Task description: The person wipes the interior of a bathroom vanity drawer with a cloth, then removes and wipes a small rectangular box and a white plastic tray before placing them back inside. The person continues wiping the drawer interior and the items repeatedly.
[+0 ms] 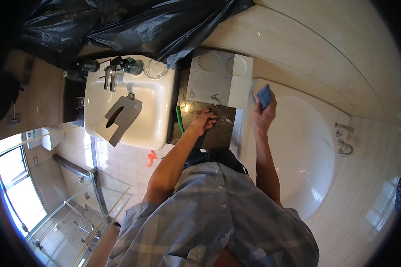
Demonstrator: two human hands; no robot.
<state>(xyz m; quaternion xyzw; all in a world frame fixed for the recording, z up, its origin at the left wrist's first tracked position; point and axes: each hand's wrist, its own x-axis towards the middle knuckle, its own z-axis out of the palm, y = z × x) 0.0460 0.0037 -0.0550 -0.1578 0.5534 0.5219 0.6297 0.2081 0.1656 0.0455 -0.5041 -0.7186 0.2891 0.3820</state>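
A blue cloth (264, 95) is being gripped in the right hand (263, 116), whose fingers are closed round it, at the near rim of the white bathtub (307, 147), close to the tub's corner by the ledge; it is judged to be soft, light and limp, easily bunched and best taken as a wad in the whole fist, as is being done here, and probably less sure in the grip if wet, though wetness cannot be told; the left hand (204, 121) is being rested palm down, fingers spread and holding nothing, on a dark marble slab (220, 129) lying between the tub and the basin (124, 113); the slab is judged to be heavy, stiff and smooth, so that a leaning hand may be slipping on it; a green stick (179, 119) is lying just beside the slab's left edge; behind the slab a white tray (218, 80) with two round recesses is sitting; in the basin a grey cut-out sheet (122, 118) is lying below the tap (110, 76), with dark bottles (131, 66) and a clear glass dish (156, 69) on the rear ledge; a black plastic bag (133, 26) is hanging over the basin's back; a small orange thing (152, 158) is lying on the tiled floor; tub fittings (344, 140) are being seen on the far wall, well apart from both hands.
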